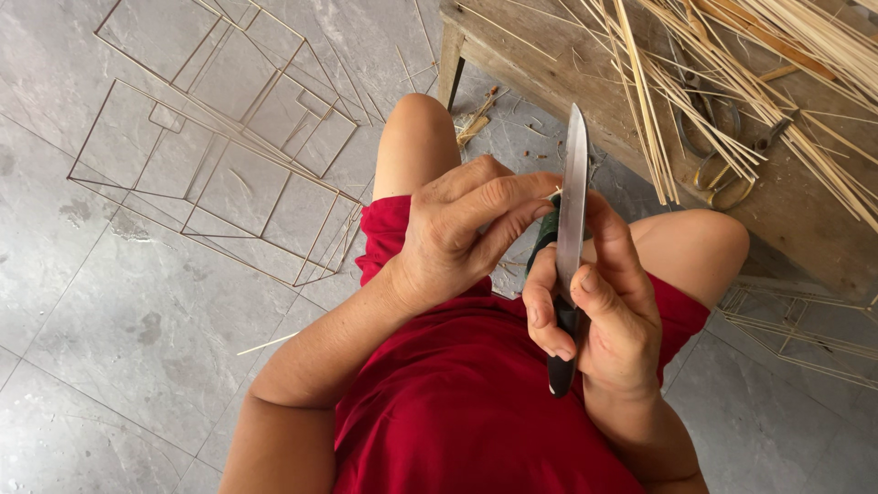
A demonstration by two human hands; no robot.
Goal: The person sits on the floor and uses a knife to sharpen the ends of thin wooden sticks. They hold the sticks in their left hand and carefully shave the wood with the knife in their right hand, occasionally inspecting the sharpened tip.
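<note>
Steel knife (pixel 573 197) is clamped by its dark handle in the right hand (pixel 611 316), blade pointing away above the lap. Left hand (pixel 462 229), just left of the knife, is pinched shut on a thin sliver (pixel 555 193) against the blade.

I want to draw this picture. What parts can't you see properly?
All in the head view:
- The thing pinched by the left hand against the knife: too small, hidden by fingers.
- The knife's handle: mostly wrapped by the right hand.
- The scissors: partly buried under sticks.
- The bench: cut off by the top and right edges.
- The wire frame on the right: cut off by the edge.
</note>
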